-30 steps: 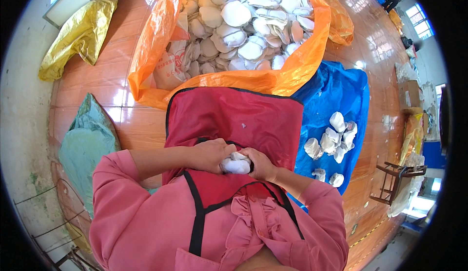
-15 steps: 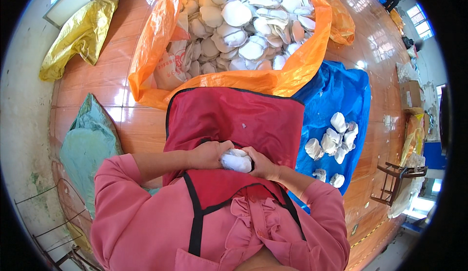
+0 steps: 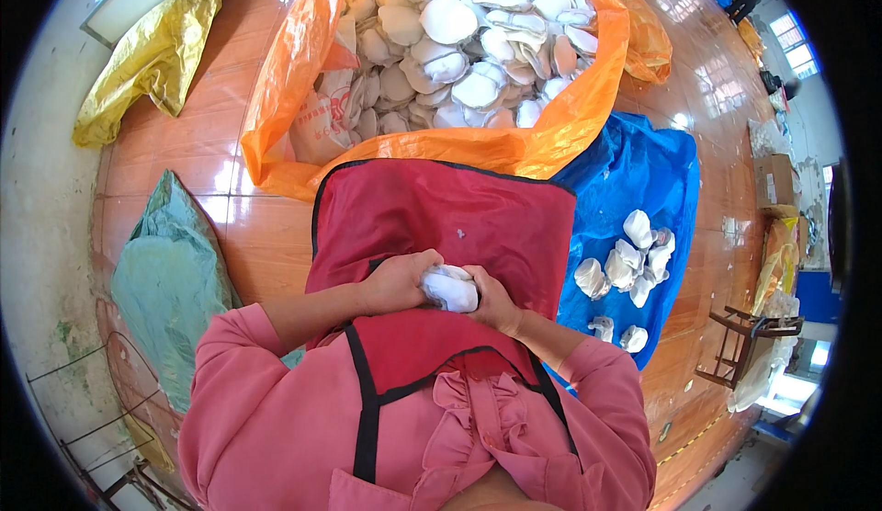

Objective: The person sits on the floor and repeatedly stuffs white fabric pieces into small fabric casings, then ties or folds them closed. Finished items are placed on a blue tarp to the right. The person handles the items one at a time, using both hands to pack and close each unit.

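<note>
1. One white bundle sits between two hands, above the single red apron; the left hand grips its left end, the right hand its right.
2. Fingers hide both ends; its layers are hard to make out.
3. On one blue sheet, right of the apron, two white lumps lie nearer; the clump beyond overlaps too much to count.
4. Farther, one orange sack, cut off above, holds uncountable flat white pads.
</note>
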`<state>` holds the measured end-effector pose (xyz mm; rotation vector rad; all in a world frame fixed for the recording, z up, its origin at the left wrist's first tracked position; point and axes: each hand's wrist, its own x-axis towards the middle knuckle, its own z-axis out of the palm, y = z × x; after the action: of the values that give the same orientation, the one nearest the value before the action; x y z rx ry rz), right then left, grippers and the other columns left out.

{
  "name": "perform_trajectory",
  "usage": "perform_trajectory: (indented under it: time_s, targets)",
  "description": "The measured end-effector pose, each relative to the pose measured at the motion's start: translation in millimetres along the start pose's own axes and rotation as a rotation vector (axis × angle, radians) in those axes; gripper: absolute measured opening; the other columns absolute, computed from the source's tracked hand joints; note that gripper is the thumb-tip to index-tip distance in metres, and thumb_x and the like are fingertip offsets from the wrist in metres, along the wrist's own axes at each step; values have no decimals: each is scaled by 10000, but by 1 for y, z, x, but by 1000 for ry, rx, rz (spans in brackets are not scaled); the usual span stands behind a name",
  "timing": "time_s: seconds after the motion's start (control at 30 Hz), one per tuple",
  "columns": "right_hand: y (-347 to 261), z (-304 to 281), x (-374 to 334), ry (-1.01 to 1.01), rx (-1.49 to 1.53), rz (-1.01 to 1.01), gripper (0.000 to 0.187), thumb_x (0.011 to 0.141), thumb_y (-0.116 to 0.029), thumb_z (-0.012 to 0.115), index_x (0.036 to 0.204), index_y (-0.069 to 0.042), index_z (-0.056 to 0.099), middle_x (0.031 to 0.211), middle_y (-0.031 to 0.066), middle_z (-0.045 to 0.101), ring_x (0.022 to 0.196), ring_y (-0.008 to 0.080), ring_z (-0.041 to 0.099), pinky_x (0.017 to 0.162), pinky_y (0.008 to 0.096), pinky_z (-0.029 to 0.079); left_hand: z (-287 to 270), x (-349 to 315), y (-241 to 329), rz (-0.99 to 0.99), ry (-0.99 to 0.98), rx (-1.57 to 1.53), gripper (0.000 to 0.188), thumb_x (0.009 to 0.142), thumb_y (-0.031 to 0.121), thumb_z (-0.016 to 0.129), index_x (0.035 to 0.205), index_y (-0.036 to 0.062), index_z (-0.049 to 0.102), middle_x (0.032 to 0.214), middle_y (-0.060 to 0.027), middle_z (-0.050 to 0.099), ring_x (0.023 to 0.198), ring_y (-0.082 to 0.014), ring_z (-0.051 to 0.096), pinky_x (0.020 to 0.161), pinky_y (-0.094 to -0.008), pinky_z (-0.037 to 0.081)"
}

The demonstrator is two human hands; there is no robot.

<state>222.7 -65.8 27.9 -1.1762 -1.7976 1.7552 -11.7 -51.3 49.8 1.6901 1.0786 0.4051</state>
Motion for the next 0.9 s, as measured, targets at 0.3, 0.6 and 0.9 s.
perform_trajectory:
  time_s: [0.3,0.6,0.9]
  targets:
    - [7,-2,6,-11,47,-32,744,666,-203,861,1247,-15,435,1108,101,591,1021,159,574,886,318,481,-4,-4,-4,40,39,-53,514,680,111,791,1123,51,537,1023,-148,600,993,-297,603,848,-360,482]
    - [4,-1,12,-2,189,-35,663,680,-102,799,1246,-35,459,1113,68,566,1043,149,543,915,295,447,-5,-6,-5,32,149,-170,484,635,23,792,1065,44,571,942,-74,584,914,-214,591,799,-315,473]
    - [3,4,19,-2,216,-16,627,696,-64,763,1247,-57,464,1120,40,547,1070,135,517,938,291,427,14,-14,-16,34,342,-412,452,611,-9,809,1013,48,610,894,-52,599,848,-167,599,761,-284,482]
